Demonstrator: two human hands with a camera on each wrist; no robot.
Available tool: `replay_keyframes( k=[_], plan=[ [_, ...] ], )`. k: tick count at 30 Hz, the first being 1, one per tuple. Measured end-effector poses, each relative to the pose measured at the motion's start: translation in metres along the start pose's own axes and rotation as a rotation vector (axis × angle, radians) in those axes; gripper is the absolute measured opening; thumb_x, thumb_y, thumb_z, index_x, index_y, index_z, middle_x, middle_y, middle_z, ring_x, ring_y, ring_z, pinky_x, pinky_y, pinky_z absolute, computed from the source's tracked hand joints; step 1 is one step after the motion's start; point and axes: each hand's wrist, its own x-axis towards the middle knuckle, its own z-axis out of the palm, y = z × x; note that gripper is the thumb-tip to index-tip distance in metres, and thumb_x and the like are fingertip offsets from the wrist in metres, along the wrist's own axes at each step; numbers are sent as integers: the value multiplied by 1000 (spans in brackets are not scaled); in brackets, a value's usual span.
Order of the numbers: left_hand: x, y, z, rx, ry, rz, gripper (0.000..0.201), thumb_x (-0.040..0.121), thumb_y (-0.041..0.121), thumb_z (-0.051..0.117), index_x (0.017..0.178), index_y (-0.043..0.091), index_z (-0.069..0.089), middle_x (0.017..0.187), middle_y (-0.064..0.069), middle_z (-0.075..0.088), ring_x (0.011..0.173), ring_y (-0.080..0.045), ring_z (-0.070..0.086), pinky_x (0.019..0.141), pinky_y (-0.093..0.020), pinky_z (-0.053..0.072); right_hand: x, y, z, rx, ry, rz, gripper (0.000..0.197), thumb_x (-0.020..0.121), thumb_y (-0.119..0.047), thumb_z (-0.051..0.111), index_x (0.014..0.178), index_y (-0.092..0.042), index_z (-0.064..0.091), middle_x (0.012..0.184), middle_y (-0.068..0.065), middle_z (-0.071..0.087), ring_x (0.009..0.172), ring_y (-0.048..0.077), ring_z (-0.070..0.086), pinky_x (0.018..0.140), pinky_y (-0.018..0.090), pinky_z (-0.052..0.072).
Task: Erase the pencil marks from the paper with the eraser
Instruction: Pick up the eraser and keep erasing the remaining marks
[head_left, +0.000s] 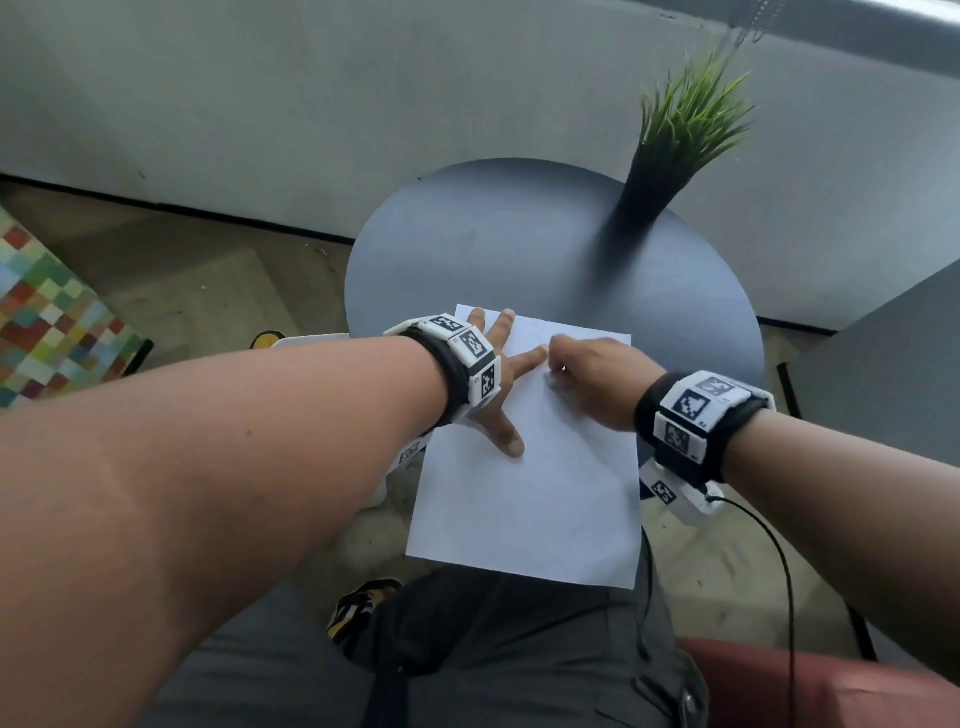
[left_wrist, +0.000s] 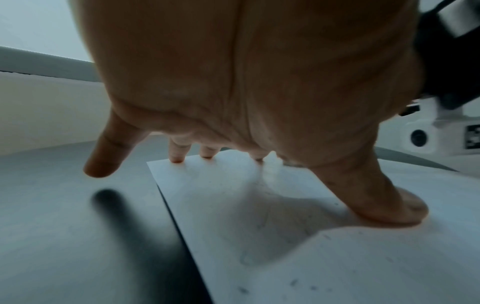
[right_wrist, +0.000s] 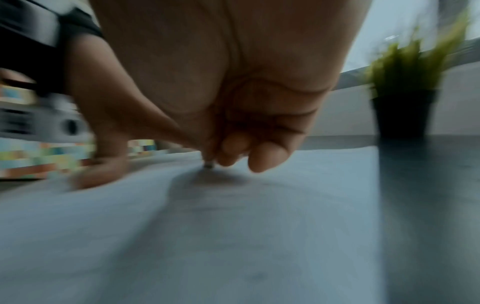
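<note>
A white sheet of paper (head_left: 530, 493) lies on the round grey table (head_left: 519, 234), its near end hanging over the table's edge. My left hand (head_left: 501, 374) presses flat on the sheet's upper left with fingers spread; the thumb (left_wrist: 384, 201) pins the paper. My right hand (head_left: 587, 379) is curled at the sheet's upper middle, beside the left index finger. It pinches a small eraser (right_wrist: 208, 165) whose tip touches the paper (right_wrist: 207, 236). Faint pencil marks and crumbs (left_wrist: 293, 283) show on the sheet. The right wrist view is blurred.
A potted green plant (head_left: 670, 145) in a black pot stands at the table's far right. A second grey table surface (head_left: 893, 364) lies to the right. A checkered multicoloured seat (head_left: 47, 312) sits at the left. A wall runs behind the table.
</note>
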Motion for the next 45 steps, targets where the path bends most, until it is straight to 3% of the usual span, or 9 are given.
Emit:
replay_keyframes(
  k=[3, 14, 20, 24, 28, 33, 38, 42, 45],
  plan=[
    [1, -1, 0, -6, -6, 8, 138, 51, 90, 70, 153, 54, -15, 166, -11, -26, 151, -48, -16, 116, -73, 15, -13, -21, 4, 53, -185, -198, 18, 92, -22, 49, 108, -17, 56, 96, 4, 65, 89, 27, 58, 79, 37, 50],
    [-3, 5, -9, 20, -50, -9, 135, 53, 89, 70, 149, 59, -19, 165, -12, -27, 150, -53, -11, 115, -72, 19, 11, 22, -1, 227, -1, 107, 17, 96, -36, 53, 101, -21, 52, 83, -5, 59, 83, 23, 54, 69, 29, 40],
    [-11, 17, -8, -37, 32, -17, 116, 63, 93, 58, 156, 54, 0, 168, 11, -20, 149, -55, -1, 108, -72, 28, 10, 28, -1, 286, 41, 218, 18, 91, -36, 58, 102, -22, 56, 98, 0, 61, 90, 22, 56, 72, 29, 41],
    [-8, 19, -2, 5, 81, -17, 118, 63, 93, 58, 157, 43, 8, 170, -2, -6, 152, -44, -2, 109, -79, 15, -1, 18, 1, 172, 79, 205, 17, 94, -30, 51, 104, -17, 53, 101, 7, 63, 91, 28, 55, 75, 34, 45],
    [-7, 16, -4, 8, 82, 27, 121, 62, 89, 64, 158, 42, 7, 169, -10, -1, 153, -40, 6, 111, -70, 26, -25, -6, 4, 118, -50, -112, 15, 92, -23, 52, 102, -13, 57, 95, 5, 66, 87, 25, 56, 75, 32, 45],
    [-7, 17, -6, 3, 43, 18, 123, 64, 86, 67, 158, 48, -4, 169, -8, -9, 154, -39, -3, 111, -66, 29, -15, 22, 1, 107, 71, 225, 17, 94, -31, 48, 101, -15, 50, 99, 8, 62, 85, 28, 54, 74, 35, 48],
    [-8, 17, -7, 3, 22, 21, 124, 65, 84, 70, 157, 50, -5, 169, -12, -11, 153, -44, -3, 112, -65, 29, -28, -10, 13, 37, -30, -91, 23, 97, -27, 45, 113, -11, 47, 99, 8, 61, 89, 27, 53, 69, 33, 38],
    [-7, 19, -11, 23, 3, 13, 124, 63, 86, 68, 155, 53, -8, 168, -13, -10, 152, -46, -1, 110, -68, 32, -14, 18, -1, 58, 61, 154, 17, 95, -28, 47, 102, -13, 50, 99, 9, 63, 89, 32, 56, 75, 36, 49],
    [-6, 19, -11, 33, 8, 15, 126, 61, 86, 70, 155, 53, -7, 168, -15, -8, 152, -47, 1, 109, -69, 32, -20, -2, 7, 5, 10, 26, 17, 96, -26, 44, 106, -11, 47, 100, 12, 62, 94, 35, 57, 70, 35, 43]
  ],
)
